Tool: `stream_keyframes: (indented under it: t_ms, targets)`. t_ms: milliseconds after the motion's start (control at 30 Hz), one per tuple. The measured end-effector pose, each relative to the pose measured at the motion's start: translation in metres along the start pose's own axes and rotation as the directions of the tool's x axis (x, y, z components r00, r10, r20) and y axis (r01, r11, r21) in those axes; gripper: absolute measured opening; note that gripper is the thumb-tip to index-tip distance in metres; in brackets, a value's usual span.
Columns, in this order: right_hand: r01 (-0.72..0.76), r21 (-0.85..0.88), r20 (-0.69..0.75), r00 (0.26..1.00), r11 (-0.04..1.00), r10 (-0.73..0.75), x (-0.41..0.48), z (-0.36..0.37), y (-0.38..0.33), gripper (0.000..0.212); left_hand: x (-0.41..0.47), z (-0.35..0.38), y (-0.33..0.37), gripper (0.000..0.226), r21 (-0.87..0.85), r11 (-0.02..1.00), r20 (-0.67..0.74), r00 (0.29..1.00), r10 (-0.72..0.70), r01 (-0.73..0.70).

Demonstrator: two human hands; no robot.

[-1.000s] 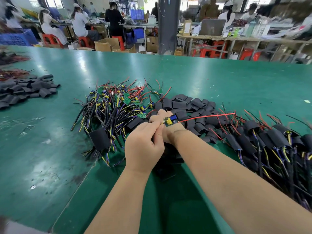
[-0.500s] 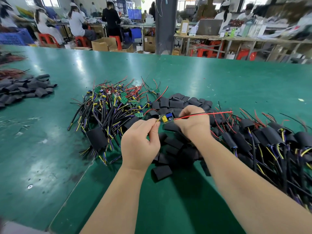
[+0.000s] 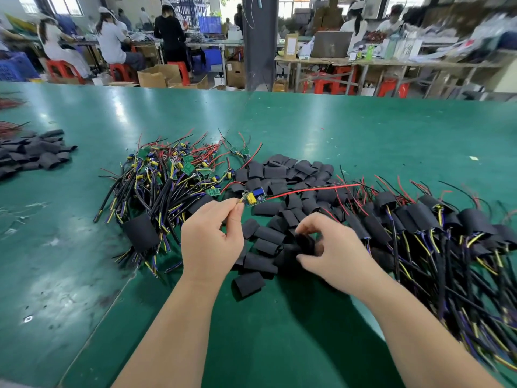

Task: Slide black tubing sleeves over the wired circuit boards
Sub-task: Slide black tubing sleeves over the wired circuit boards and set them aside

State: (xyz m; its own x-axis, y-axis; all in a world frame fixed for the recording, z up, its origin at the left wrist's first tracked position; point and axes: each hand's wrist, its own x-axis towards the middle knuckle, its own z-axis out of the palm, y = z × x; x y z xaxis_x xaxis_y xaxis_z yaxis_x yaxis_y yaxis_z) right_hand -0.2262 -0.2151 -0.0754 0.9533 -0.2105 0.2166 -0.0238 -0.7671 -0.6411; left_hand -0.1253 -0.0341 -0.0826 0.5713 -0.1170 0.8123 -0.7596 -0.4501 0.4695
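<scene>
Left hand (image 3: 212, 236) is up off the green table (image 3: 363, 130), thumb and forefinger pinching the lead end of one circuit board (image 3: 255, 196), which hangs above the pile of loose sleeves (image 3: 279, 175), its red wire (image 3: 313, 189) trailing out to the right. Right hand (image 3: 333, 253) is down in that pile, fingers curled round a black sleeve (image 3: 305, 242). The heap of bare wired boards (image 3: 173, 177) lies to the left, and the sleeved boards (image 3: 419, 219) are stacked on the right.
</scene>
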Motion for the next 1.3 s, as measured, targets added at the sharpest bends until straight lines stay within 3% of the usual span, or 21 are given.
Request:
stream_keyframes:
  t_ms: [100,167,233,300,333,400,467,500,567,700,933,1033,1133,1200,1300]
  targets:
    - [0.011,-0.040,0.018,1.000,0.999,-0.010,0.001,0.007,0.002,0.045,0.000,0.000,0.000,0.014,0.003,1.000,0.010,1.000,0.011,-0.011]
    - [0.021,-0.028,-0.050,0.998,0.999,-0.022,0.001,0.006,0.004,0.044,0.000,0.000,0.000,0.014,0.002,1.000,0.006,1.000,0.005,-0.005]
    - [-0.004,0.096,-0.182,0.983,0.995,0.022,0.000,0.001,0.005,0.036,0.000,0.000,0.000,0.015,-0.012,1.000,0.005,1.000,-0.004,0.004]
    - [-0.041,0.371,-0.295,0.942,0.928,0.160,0.001,-0.007,0.006,0.021,0.000,-0.001,0.000,0.017,-0.024,1.000,0.008,1.000,-0.013,0.013]
    - [-0.034,0.571,-0.309,0.917,0.820,0.254,0.001,-0.012,0.007,0.013,0.000,-0.002,0.001,0.017,-0.027,1.000,0.010,1.000,-0.017,0.017]
    - [0.043,0.921,-0.211,0.890,0.386,0.405,0.001,-0.023,0.008,0.006,0.001,-0.002,0.001,0.018,-0.030,0.999,0.008,1.000,-0.016,0.016]
    - [0.131,0.991,-0.102,0.881,-0.029,0.463,0.001,-0.033,0.009,0.016,0.001,-0.003,0.002,0.019,-0.033,0.999,0.005,1.000,-0.017,0.017]
    - [0.158,0.978,-0.073,0.874,-0.139,0.480,0.001,-0.036,0.009,0.020,0.001,-0.002,0.003,0.019,-0.036,0.999,0.004,1.000,-0.019,0.019]
    - [0.184,0.958,-0.050,0.862,-0.219,0.505,0.002,-0.037,0.008,0.025,0.001,-0.002,0.003,0.019,-0.046,0.999,0.006,1.000,-0.020,0.020]
    - [0.197,0.948,-0.049,0.868,-0.251,0.495,0.004,-0.035,0.003,0.025,0.001,-0.001,0.003,0.019,-0.060,0.998,0.015,1.000,-0.009,0.010]
    - [0.183,0.958,-0.085,0.917,-0.220,0.391,0.000,-0.038,-0.002,0.026,-0.002,0.002,0.003,0.020,-0.078,0.997,0.046,0.999,0.009,-0.006]
    - [0.149,0.982,-0.100,0.934,-0.119,0.343,-0.002,-0.036,-0.003,0.023,-0.002,0.003,0.005,0.018,-0.074,0.997,0.067,0.998,0.018,-0.013]
    - [0.096,0.995,-0.096,0.947,0.016,0.307,-0.002,-0.026,-0.010,0.034,-0.004,0.005,0.010,0.022,-0.124,0.992,0.117,0.992,0.039,-0.025]
    - [0.047,0.997,-0.063,0.957,0.066,0.282,-0.003,-0.016,-0.015,0.040,-0.007,0.006,0.016,0.025,-0.174,0.984,0.173,0.983,0.060,-0.030]
    - [0.015,0.993,-0.043,0.971,0.119,0.233,-0.004,-0.005,-0.020,0.032,-0.010,0.008,0.022,0.022,-0.217,0.976,0.202,0.977,0.076,-0.031]
